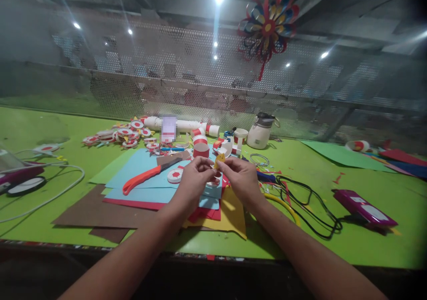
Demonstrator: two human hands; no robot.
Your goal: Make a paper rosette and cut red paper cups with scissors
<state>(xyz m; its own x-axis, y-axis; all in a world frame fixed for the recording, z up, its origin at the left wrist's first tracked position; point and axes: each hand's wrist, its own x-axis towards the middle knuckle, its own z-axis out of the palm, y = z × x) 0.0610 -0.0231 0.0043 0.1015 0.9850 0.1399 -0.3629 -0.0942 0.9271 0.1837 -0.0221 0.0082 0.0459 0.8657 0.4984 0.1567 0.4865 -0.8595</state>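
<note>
My left hand (193, 177) and my right hand (240, 177) meet above a stack of coloured paper sheets (147, 188). Together their fingertips pinch a small yellow paper piece (219, 160). Just below the hands lies a round red-and-white paper disc (175, 175). An orange-handled utility knife (148, 174) rests on the blue sheet, left of my left hand. A red-and-white paper roll (200, 148) stands just beyond the hands.
Several red-and-white paper discs (123, 135) lie at the back left beside a white tube (187, 125). A white jug (262, 131) stands behind. Black and yellow cables (310, 206) and a purple device (363, 207) lie right. A paper flower (267, 24) hangs on the mesh wall.
</note>
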